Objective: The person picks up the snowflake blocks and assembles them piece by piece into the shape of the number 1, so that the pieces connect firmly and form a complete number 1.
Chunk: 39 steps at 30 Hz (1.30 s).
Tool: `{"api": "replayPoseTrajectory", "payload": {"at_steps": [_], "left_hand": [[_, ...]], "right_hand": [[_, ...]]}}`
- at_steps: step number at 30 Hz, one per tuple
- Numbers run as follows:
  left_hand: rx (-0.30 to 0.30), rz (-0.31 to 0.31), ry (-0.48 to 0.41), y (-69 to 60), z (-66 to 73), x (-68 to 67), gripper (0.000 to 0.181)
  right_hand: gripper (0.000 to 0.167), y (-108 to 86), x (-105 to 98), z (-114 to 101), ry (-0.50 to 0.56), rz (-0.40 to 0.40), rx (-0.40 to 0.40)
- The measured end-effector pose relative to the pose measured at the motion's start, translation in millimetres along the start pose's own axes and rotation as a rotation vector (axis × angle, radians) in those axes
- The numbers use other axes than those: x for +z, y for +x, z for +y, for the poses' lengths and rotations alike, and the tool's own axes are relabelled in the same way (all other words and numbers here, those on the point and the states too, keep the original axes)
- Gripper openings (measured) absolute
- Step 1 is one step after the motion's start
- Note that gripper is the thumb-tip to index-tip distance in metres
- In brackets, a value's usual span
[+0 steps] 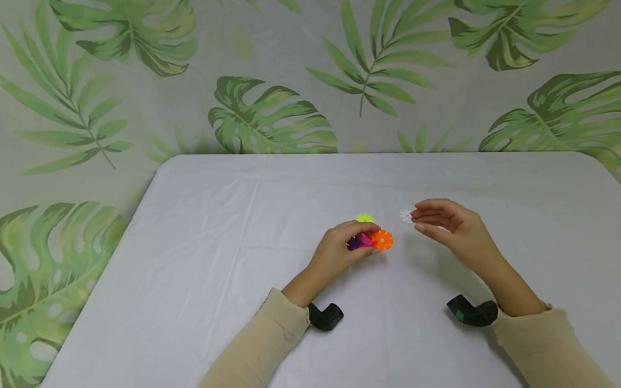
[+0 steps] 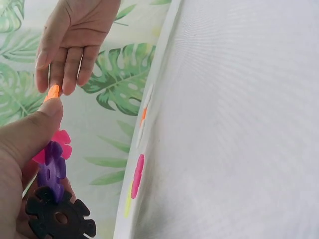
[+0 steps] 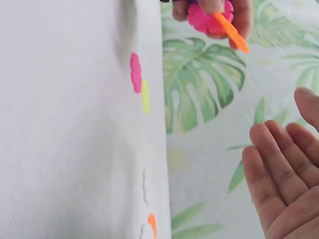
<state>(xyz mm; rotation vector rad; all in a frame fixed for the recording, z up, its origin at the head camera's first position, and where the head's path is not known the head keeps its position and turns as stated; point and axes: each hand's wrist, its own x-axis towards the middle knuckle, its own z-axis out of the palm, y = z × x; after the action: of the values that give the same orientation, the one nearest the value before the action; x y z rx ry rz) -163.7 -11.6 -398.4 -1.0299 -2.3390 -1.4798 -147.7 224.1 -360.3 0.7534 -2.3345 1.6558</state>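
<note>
A leaf-printed backdrop [image 1: 256, 29] fills the rear, and before it spreads the white-covered worktop [image 1: 211, 237]. Over this reach two beige sleeves [image 1: 252, 360], then the hands: the left hand [image 1: 333, 249] has its grip pinching a chain of notched discs [image 1: 368, 241] between thumb and fingers, raised above the worktop, while the right hand [image 1: 461, 231] hangs with its grip spread, fingers straight and thumb apart. A black device [image 1: 327, 318] sits at the left cuff, a matching one at the right. The chain shows a black disc [image 2: 61, 217], a purple disc [image 2: 51, 167], a pink disc [image 2: 61, 142] and an orange disc [image 1: 383, 240] at the end towards the right hand. Loose discs lie on the worktop: a yellow-green disc [image 1: 365, 218], another pink one [image 3: 135, 73], another orange one [image 3: 152, 226] and white ones [image 3: 145, 188] (one shows just beside the right fingertips in the head view).
</note>
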Motion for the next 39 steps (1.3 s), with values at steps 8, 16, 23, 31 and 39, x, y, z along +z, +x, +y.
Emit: {"api": "replayPoseTrajectory", "payload": {"at_steps": [8, 16, 23, 31, 39], "left_hand": [[-0.004, 0.0, 0.01, -0.6, -0.3, 0.1, 0.032], [-0.006, -0.002, 0.012, -0.6, -0.5, 0.2, 0.033], [-0.007, -0.001, 0.009, -0.7, 0.3, 0.2, 0.033], [-0.006, 0.007, 0.007, -1.3, -0.7, 0.8, 0.032], [-0.001, 0.01, 0.011, -1.1, -0.7, 0.6, 0.032]], "right_hand": [[0.04, -3.2, -21, 12, -0.119, 0.056, 0.051], [0.037, -8.9, -34, 33, -0.126, 0.104, 0.138], [0.04, -14.5, -38, 45, -0.214, 0.096, 0.245], [0.042, -19.0, -39, 61, -0.326, 0.026, 0.273], [0.044, -18.8, -37, 71, -0.395, 0.015, 0.282]]}}
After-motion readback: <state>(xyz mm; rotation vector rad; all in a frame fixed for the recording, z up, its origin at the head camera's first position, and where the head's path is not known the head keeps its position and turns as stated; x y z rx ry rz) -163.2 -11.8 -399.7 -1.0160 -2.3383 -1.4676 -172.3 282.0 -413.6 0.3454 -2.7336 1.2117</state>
